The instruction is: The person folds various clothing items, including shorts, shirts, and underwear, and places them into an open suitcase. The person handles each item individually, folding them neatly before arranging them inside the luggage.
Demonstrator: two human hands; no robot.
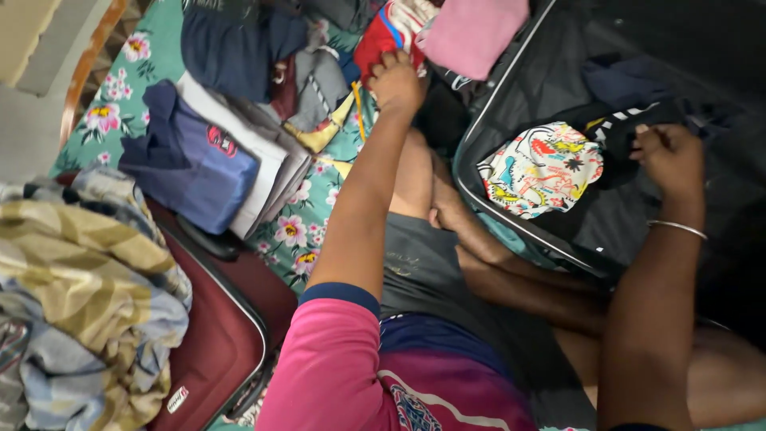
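Head view looks down over a pink sleeve and crossed legs to both hands working among clothes on a bed with a floral green sheet [299,231]. Nearest, a maroon suitcase [215,351] lies closed at the lower left under a rumpled striped blanket [88,295]. The right hand [672,156] is clenched on a dark garment with white stripes [614,128] inside the open black suitcase [678,48], just beside a colourful printed cloth [542,168] resting by the case's rim. Farther off, the left hand [396,81] is closed on a red garment [381,36] in the loose heap at the top of the bed, near a pink folded piece [472,32]. A tug on that red garment could drag neighbouring clothes with it, and the folded stack of blue and white clothes [207,164] could slump; the printed cloth could slide off the rim if the dark garment is yanked.
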